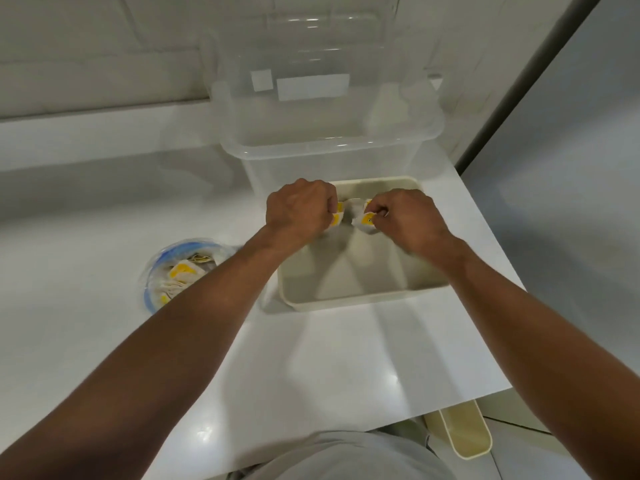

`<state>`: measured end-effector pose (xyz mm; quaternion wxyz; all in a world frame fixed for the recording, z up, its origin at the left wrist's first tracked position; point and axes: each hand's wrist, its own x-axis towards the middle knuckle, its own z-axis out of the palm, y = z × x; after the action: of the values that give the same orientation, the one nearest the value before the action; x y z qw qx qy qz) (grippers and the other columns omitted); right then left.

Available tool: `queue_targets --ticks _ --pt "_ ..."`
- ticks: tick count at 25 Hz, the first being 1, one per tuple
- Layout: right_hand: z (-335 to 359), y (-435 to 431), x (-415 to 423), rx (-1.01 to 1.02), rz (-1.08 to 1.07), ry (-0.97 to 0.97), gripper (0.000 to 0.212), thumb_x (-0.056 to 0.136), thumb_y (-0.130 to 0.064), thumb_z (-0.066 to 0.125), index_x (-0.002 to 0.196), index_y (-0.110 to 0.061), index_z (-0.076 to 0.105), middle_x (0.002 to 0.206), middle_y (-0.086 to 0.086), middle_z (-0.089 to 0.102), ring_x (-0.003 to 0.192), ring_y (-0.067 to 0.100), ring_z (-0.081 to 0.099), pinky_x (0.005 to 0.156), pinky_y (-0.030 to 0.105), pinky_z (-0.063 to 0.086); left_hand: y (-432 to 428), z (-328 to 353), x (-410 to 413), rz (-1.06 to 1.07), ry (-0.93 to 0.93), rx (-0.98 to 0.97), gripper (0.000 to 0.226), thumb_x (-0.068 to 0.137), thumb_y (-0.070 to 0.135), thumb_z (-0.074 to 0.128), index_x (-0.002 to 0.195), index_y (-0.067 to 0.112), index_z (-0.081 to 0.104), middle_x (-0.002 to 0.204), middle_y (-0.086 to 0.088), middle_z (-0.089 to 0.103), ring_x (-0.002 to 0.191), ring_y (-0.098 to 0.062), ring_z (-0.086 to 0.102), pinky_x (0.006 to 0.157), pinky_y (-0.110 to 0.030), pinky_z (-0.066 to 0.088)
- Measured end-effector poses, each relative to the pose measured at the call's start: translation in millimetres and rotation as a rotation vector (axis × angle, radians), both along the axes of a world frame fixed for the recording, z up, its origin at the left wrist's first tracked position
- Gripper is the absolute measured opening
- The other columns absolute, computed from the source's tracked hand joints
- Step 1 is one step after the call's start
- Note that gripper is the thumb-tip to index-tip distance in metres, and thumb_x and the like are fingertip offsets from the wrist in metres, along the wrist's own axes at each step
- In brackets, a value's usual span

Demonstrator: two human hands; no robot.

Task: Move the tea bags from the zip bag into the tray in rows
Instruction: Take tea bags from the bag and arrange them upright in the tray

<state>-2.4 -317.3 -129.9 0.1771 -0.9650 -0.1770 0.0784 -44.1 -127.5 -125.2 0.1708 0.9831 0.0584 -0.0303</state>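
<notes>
Noted white counter under tray. Found clear bin directly behind tray, not in use. Recorded tray with no rows seen on its floor. Located zip bag left of tray, mouth open, tea bags heaped inside, presumably kept near for short reaches. Observed left hand and right hand over tray's far end, fingers curled, each pinching a tea bag. Judged these held there to start the first row at tray's far wall.

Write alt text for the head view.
The left hand and the right hand each hold a tea bag at the far end of a cream tray on a white counter. A zip bag with more tea bags lies left of the tray; a clear bin stands behind it.
</notes>
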Motion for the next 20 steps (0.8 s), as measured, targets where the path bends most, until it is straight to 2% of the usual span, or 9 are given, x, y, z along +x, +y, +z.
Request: queue_targets --ticks 2,4,6,9,12,14,17,20 --pt "-13.3 -1.5 5.8 -0.067 0.042 0.071 0.014 0.088 -0.037 0.064 0.098 -0.034 0.073 0.100 -0.008 0.071 0.094 0.018 0.064 0.075 0.029 0.049 -6.2 -6.1 2.3 0.001 -0.022 0.023 0.011 0.087 0.029 0.062 0.095 0.033 0.070 0.104 0.010 0.070 0.103 -0.018 0.060 0.074 -0.026 0.036" --pt "-19.5 -4.0 10.3 -0.099 0.112 0.129 0.014 0.086 -0.043 0.066 0.096 -0.037 0.072 0.097 -0.009 0.070 0.093 0.017 0.062 0.077 0.031 0.051 -9.2 -8.8 4.3 -0.004 0.000 0.007 0.009 0.087 0.034 0.065 0.091 0.033 0.072 0.098 0.015 0.071 0.099 -0.013 0.063 0.073 -0.024 0.039" --pt "-22.3 -2.6 17.2 -0.098 0.153 0.153 0.011 0.086 -0.038 0.066 0.095 -0.038 0.072 0.092 -0.010 0.068 0.088 0.017 0.062 0.073 0.031 0.051 -10.4 -11.9 9.1 -0.012 0.048 -0.041 0.006 0.085 0.035 0.068 0.086 0.034 0.073 0.093 0.017 0.070 0.096 -0.010 0.064 0.074 -0.023 0.042" --pt "-25.9 8.3 27.8 -0.113 0.159 0.083 0.016 0.082 -0.026 0.065 0.093 -0.036 0.071 0.090 -0.009 0.067 0.083 0.018 0.061 0.065 0.028 0.045 -14.5 -17.6 14.5 0.039 -0.025 0.020 0.013 0.086 0.040 0.060 0.091 0.037 0.072 0.098 0.010 0.072 0.098 -0.017 0.065 0.070 -0.026 0.037" --pt "-28.6 16.6 31.2 -0.107 0.160 0.017 0.015 0.077 -0.021 0.068 0.088 -0.033 0.069 0.085 -0.006 0.069 0.079 0.020 0.062 0.065 0.030 0.050 -18.8 -23.5 16.4 0.026 -0.110 0.158 0.025 0.091 0.047 0.052 0.106 0.040 0.071 0.103 0.001 0.072 0.097 -0.026 0.067 0.069 -0.028 0.034" --pt "-30.1 18.5 29.9 -0.139 0.189 -0.051 0.014 0.081 -0.021 0.069 0.091 -0.031 0.070 0.085 -0.003 0.068 0.074 0.020 0.060 0.063 0.029 0.047 -17.6 -28.0 15.8 -0.005 -0.136 0.211 0.029 0.092 0.047 0.049 0.111 0.041 0.070 0.101 0.000 0.073 0.093 -0.027 0.068 0.067 -0.028 0.033" --pt "-28.8 22.6 27.2 -0.165 0.222 -0.147 0.014 0.085 -0.020 0.064 0.093 -0.029 0.070 0.085 0.000 0.066 0.070 0.020 0.052 0.062 0.028 0.040 -15.3 -29.7 17.5 -0.014 -0.142 0.270 0.030 0.092 0.043 0.047 0.108 0.039 0.072 0.096 0.000 0.073 0.088 -0.026 0.068 0.065 -0.028 0.033" --pt "-24.4 25.0 25.2 -0.220 0.241 -0.155 0.019 0.085 -0.018 0.057 0.092 -0.029 0.071 0.087 0.001 0.065 0.074 0.022 0.052 0.062 0.030 0.038 -16.1 -27.4 19.6 -0.013 -0.094 0.250 0.026 0.092 0.036 0.052 0.105 0.038 0.074 0.095 0.002 0.072 0.089 -0.025 0.066 0.065 -0.028 0.033"
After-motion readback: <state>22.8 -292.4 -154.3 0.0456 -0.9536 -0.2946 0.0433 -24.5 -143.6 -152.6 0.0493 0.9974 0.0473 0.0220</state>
